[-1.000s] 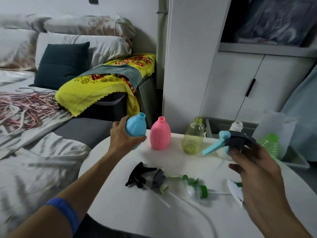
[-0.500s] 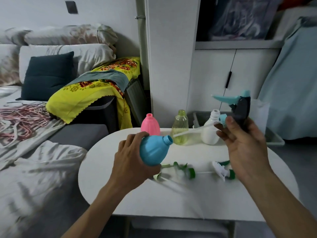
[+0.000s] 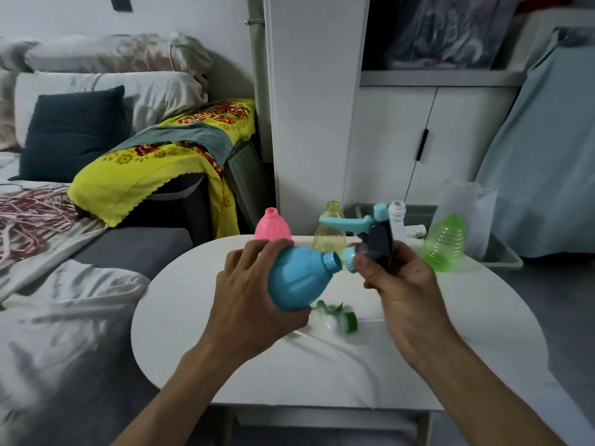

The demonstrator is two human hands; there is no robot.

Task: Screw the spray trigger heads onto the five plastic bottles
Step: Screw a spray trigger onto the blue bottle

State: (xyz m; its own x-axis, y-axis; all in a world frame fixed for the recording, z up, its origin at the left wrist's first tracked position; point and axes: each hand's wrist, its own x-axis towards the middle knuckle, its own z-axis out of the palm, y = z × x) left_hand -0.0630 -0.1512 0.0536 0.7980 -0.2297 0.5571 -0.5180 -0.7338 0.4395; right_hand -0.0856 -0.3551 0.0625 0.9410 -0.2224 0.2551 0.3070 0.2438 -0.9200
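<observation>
My left hand [image 3: 248, 294] grips a blue bottle [image 3: 299, 278], held tilted above the table with its open neck pointing right. My right hand [image 3: 396, 278] holds a dark grey and blue trigger head [image 3: 373, 235], its blue collar just beside the bottle's neck. At the back of the white table [image 3: 450, 342] stand a pink bottle [image 3: 272, 225], a yellowish clear bottle [image 3: 331, 231], a white bottle [image 3: 397, 220] and a green bottle [image 3: 446, 241], all without heads. A green and clear trigger head [image 3: 336, 320] lies on the table below my hands.
A bed with grey and white sheets [image 3: 64, 300] lies left of the table. A white cabinet [image 3: 418, 140] stands behind it. A grey bin [image 3: 499, 255] sits on the floor behind the table at right.
My right hand has come down and left, bringing the trigger head's collar next to the blue bottle's neck. The dip tube seen before no longer shows. The view has shifted.
</observation>
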